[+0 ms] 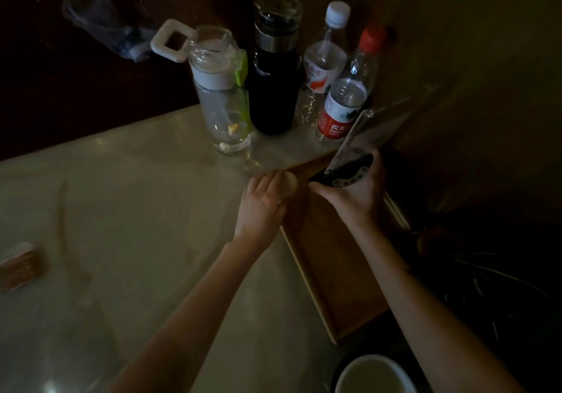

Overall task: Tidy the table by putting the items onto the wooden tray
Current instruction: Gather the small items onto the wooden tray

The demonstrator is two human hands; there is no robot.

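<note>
The wooden tray (331, 274) lies at the table's right edge, running from near me toward the bottles. My left hand (261, 207) rests at the tray's far left corner, closed around a small pale round object (290, 184). Over the tray's far end, my right hand (354, 191) grips the dark base (349, 169) of a clear acrylic sign stand (377, 125), which leans up and to the right. The scene is dim.
Beyond the tray stand a clear bottle with a white lid (219, 88), a black flask (273, 70) and two plastic water bottles (346, 94). A brown packet (19, 266) lies at the left. A white cup (375, 376) sits near me.
</note>
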